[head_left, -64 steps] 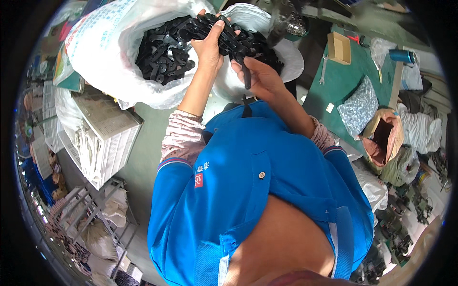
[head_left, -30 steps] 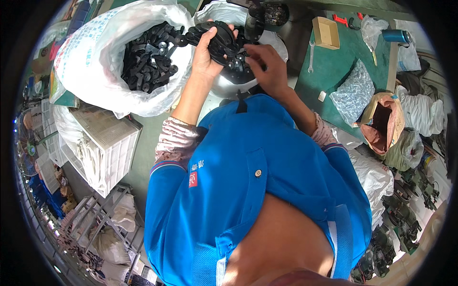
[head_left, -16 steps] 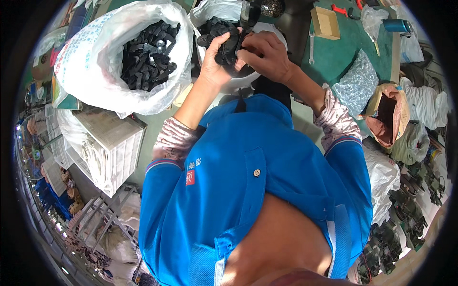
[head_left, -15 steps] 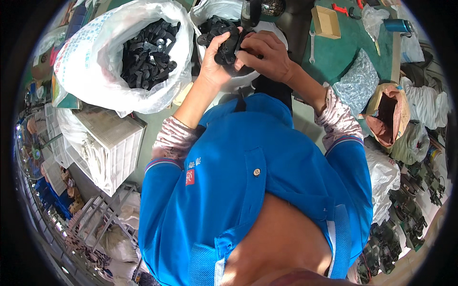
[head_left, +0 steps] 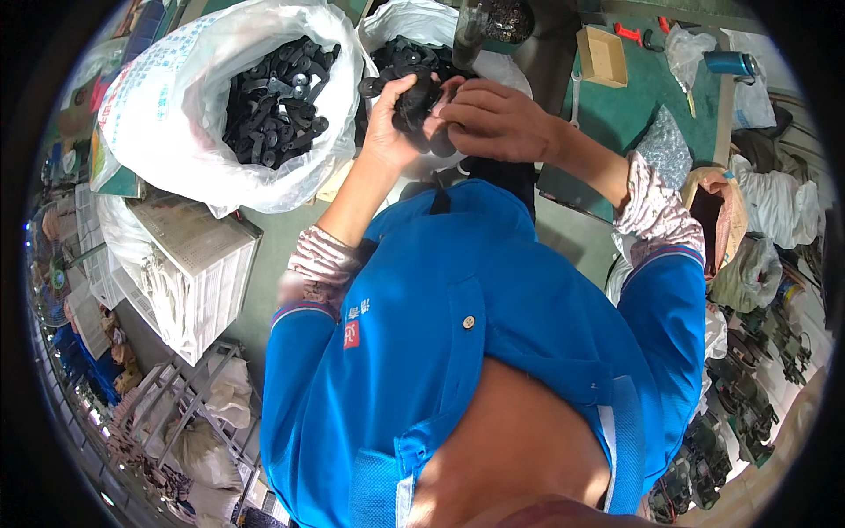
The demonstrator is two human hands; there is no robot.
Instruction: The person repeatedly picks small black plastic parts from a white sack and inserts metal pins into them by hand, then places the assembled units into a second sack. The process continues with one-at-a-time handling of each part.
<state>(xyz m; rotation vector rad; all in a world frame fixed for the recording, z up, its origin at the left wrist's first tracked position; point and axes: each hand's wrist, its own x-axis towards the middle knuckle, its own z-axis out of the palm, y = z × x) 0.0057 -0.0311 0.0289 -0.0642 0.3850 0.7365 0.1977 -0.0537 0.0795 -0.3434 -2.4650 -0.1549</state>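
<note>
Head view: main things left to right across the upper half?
Large white plastic bag → left grip holding black parts → right grip → open cardboard box → crinkled clear wrap → blue cylinder

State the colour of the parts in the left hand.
The parts are black; best seen in the head view.

Black parts [head_left: 413, 106], round-ended: held bunched together, far side, just left of middle; near edge blurred.

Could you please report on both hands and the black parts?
Left hand holding black parts. Right hand beside them, grip unclear. Dark cylindrical object just beyond.
</note>
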